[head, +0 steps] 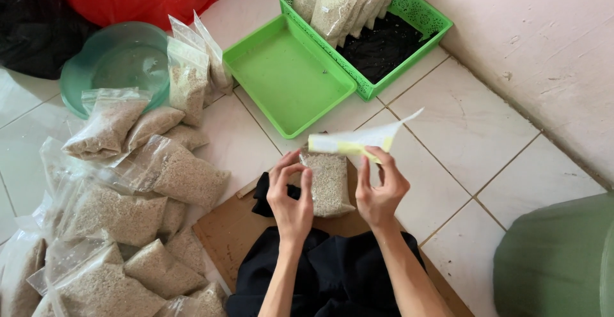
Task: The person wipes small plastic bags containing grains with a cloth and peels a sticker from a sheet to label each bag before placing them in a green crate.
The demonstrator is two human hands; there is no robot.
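My left hand (291,195) grips a small clear plastic bag of pale grain (327,186) that stands on a brown board (227,234) in front of me. My right hand (380,189) pinches a folded white and yellow paper label (358,141) just above the top of that bag. The label's far corner sticks up toward the right. A black cloth (329,272) lies over my lap below both wrists.
Several filled grain bags (128,208) pile up at the left beside a pale green bowl (118,61). A green tray (288,77) and a green basket (409,19) holding labelled bags lie ahead. A green sack (559,259) stands at the right by the wall.
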